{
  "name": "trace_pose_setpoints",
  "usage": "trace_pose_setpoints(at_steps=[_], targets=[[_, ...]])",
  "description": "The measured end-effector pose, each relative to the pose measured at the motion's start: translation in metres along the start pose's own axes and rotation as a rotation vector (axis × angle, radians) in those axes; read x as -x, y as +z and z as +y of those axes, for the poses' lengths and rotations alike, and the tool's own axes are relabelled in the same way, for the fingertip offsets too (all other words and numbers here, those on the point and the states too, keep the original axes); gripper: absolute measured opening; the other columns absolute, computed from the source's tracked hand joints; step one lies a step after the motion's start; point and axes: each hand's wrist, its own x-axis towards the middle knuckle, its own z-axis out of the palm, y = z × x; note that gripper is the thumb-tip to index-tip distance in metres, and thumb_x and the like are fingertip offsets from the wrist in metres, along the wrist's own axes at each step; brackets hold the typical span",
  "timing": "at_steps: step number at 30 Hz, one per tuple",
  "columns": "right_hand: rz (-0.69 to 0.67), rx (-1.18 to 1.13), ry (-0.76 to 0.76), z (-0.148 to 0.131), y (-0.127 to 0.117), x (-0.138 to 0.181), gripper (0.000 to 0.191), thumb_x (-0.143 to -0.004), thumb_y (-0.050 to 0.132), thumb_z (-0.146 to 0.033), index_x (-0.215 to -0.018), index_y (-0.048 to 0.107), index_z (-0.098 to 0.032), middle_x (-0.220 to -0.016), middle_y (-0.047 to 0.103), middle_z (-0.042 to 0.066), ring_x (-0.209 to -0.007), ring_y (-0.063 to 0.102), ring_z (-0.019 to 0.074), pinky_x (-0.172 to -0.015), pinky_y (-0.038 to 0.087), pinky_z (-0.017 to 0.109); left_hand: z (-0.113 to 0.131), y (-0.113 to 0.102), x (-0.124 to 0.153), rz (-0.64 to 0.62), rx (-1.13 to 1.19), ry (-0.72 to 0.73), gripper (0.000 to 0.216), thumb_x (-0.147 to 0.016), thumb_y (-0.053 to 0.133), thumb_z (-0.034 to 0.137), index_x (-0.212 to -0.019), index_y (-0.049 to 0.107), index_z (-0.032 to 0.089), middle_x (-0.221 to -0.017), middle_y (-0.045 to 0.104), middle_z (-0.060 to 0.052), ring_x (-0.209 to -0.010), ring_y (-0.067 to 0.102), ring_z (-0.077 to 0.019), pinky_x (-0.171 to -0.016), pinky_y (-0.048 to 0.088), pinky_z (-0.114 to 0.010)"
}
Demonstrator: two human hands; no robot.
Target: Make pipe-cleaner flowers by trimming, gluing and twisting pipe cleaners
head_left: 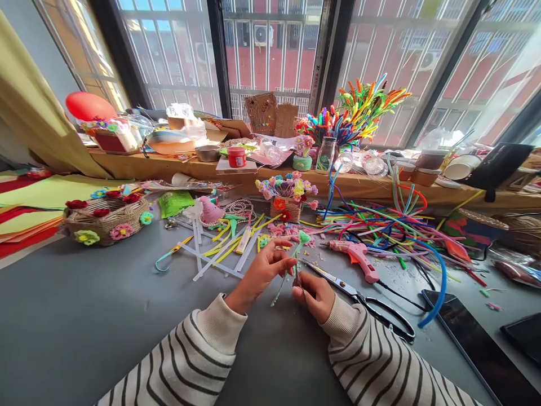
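My left hand (264, 269) and my right hand (313, 295) meet over the grey table (84, 316), both in striped sleeves. Between them is a small craft flower on a green pipe-cleaner stem (282, 285), its green-and-pink head (303, 237) just above my left fingers. The left fingers pinch the upper stem. The right hand is curled round the lower part, with a thin dark piece at its fingertips. Scissors (363, 301) lie right of my right hand. A pink glue gun (357, 256) rests just beyond them.
A heap of coloured pipe cleaners (380, 225) spreads at right. A woven basket with flowers (105, 220) sits at left, a small flower pot (287, 197) ahead. White glue sticks (211, 254) lie before my hands. A dark tablet (477, 344) lies at right. The window ledge (169, 166) is crowded.
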Motion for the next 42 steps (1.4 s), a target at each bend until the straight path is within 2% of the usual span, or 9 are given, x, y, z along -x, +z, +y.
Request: trace_pose_setpoints(at_steps=[4, 10, 14, 19, 23, 29, 32, 36, 42], targets=[[0.036, 0.027, 0.003, -0.001, 0.001, 0.001, 0.037, -0.067, 0.041, -0.048, -0.050, 0.030, -0.018, -0.042, 0.029, -0.006, -0.040, 0.023, 0.0052, -0.038, 0.020, 0.019, 0.000, 0.000, 0.000, -0.039, 0.002, -0.063, 0.032, -0.063, 0.056, 0.029, -0.089, 0.042, 0.016, -0.049, 0.049, 0.005, -0.046, 0.041, -0.0055, -0.048, 0.030, -0.018], [0.113, 0.119, -0.018, 0.004, 0.003, 0.000, 0.037, -0.068, 0.045, -0.043, -0.046, 0.027, -0.019, -0.038, 0.029, -0.007, -0.037, 0.021, 0.0047, -0.036, 0.021, 0.019, -0.001, -0.001, -0.002, 0.043, 0.038, -0.103, 0.033, -0.059, 0.059, 0.032, -0.083, 0.044, 0.016, -0.048, 0.050, 0.005, -0.044, 0.039, -0.0050, -0.047, 0.029, -0.019], [0.112, 0.121, -0.028, 0.006, 0.003, -0.001, 0.037, -0.068, 0.045, -0.042, -0.045, 0.027, -0.019, -0.039, 0.030, -0.006, -0.038, 0.022, 0.0052, -0.037, 0.021, 0.019, 0.001, 0.000, -0.002, 0.040, 0.055, -0.116, 0.027, -0.058, 0.060, 0.031, -0.076, 0.049, 0.014, -0.049, 0.049, 0.005, -0.045, 0.038, -0.0048, -0.047, 0.029, -0.019], [0.094, 0.050, 0.023, 0.011, 0.003, -0.002, 0.035, -0.065, 0.049, -0.042, -0.045, 0.032, -0.018, -0.039, 0.030, -0.006, -0.037, 0.022, 0.0047, -0.037, 0.020, 0.020, 0.001, 0.000, 0.000, 0.039, 0.006, -0.095, 0.018, -0.061, 0.057, 0.030, -0.064, 0.051, 0.013, -0.050, 0.048, 0.004, -0.047, 0.038, -0.0045, -0.049, 0.030, -0.019], [0.095, -0.105, 0.131, 0.012, 0.004, -0.002, 0.033, -0.060, 0.054, -0.043, -0.045, 0.040, -0.017, -0.035, 0.032, -0.007, -0.032, 0.026, 0.0037, -0.032, 0.020, 0.018, 0.000, -0.001, 0.000, 0.065, -0.036, -0.059, 0.017, -0.063, 0.056, 0.029, -0.061, 0.050, 0.014, -0.051, 0.051, 0.003, -0.047, 0.037, -0.0047, -0.049, 0.030, -0.019], [-0.008, -0.615, 0.392, 0.007, 0.003, 0.007, 0.035, -0.050, 0.060, -0.047, -0.054, 0.045, -0.016, -0.026, 0.037, -0.010, -0.019, 0.031, 0.0042, -0.021, 0.019, 0.014, 0.002, 0.001, 0.002, 0.009, -0.013, -0.051, 0.016, -0.064, 0.055, 0.028, -0.060, 0.050, 0.013, -0.050, 0.052, 0.003, -0.047, 0.038, -0.0052, -0.050, 0.030, -0.019], [-0.167, -0.815, 0.436, 0.007, -0.002, 0.013, 0.038, -0.043, 0.066, -0.044, -0.054, 0.045, -0.014, -0.025, 0.039, -0.010, -0.017, 0.032, 0.0037, -0.018, 0.018, 0.013, 0.004, 0.002, 0.005, -0.083, 0.007, -0.059, 0.016, -0.065, 0.055, 0.026, -0.057, 0.048, 0.013, -0.049, 0.052, 0.003, -0.047, 0.041, -0.0054, -0.050, 0.029, -0.019], [-0.323, -0.926, 0.437, 0.007, -0.007, 0.017, 0.037, -0.041, 0.069, -0.039, -0.053, 0.046, -0.012, -0.028, 0.043, -0.009, -0.017, 0.035, 0.0034, -0.017, 0.019, 0.011, 0.007, 0.003, 0.009, -0.179, 0.027, -0.092, 0.016, -0.064, 0.055, 0.025, -0.056, 0.048, 0.013, -0.048, 0.052, 0.003, -0.046, 0.042, -0.0054, -0.048, 0.028, -0.019], [-0.352, -0.955, 0.418, 0.009, -0.008, 0.020, 0.032, -0.047, 0.069, -0.032, -0.056, 0.047, -0.011, -0.030, 0.045, -0.008, -0.018, 0.036, 0.0024, -0.018, 0.021, 0.009, 0.005, 0.002, 0.009, -0.222, 0.028, -0.079, 0.014, -0.064, 0.055, 0.024, -0.057, 0.050, 0.013, -0.049, 0.052, 0.002, -0.047, 0.044, -0.0060, -0.049, 0.029, -0.019]])
